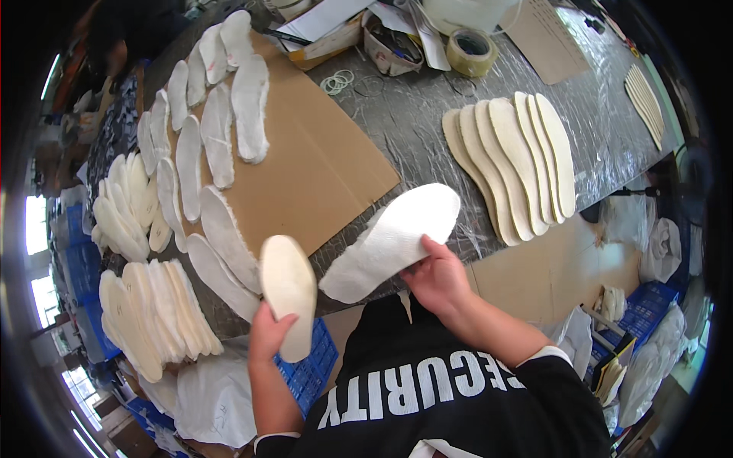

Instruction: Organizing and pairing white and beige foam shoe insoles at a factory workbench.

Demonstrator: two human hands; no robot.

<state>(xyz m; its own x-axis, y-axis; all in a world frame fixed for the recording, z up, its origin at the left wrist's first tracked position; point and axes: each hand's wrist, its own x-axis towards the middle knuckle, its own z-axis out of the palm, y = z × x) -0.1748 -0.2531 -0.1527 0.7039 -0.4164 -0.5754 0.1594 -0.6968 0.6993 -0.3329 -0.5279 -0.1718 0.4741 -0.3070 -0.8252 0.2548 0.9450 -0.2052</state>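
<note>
My left hand is closed around the lower part of a cream insole, thumb on its face, holding it upright at the table's near edge. A larger white insole with a ragged, fluffy edge is in my right hand, pinched along its near side and tilted over the table. Several white fleecy insoles lie in rows on and beside a brown cardboard sheet to the left. Right of my right hand, a fanned row of cream insoles rests on the table.
Piles of fluffy insoles sit at the table's left edge. At the back are a roll of tape, a small tool-filled container, rubber bands and papers. Blue crates stand below the table edge.
</note>
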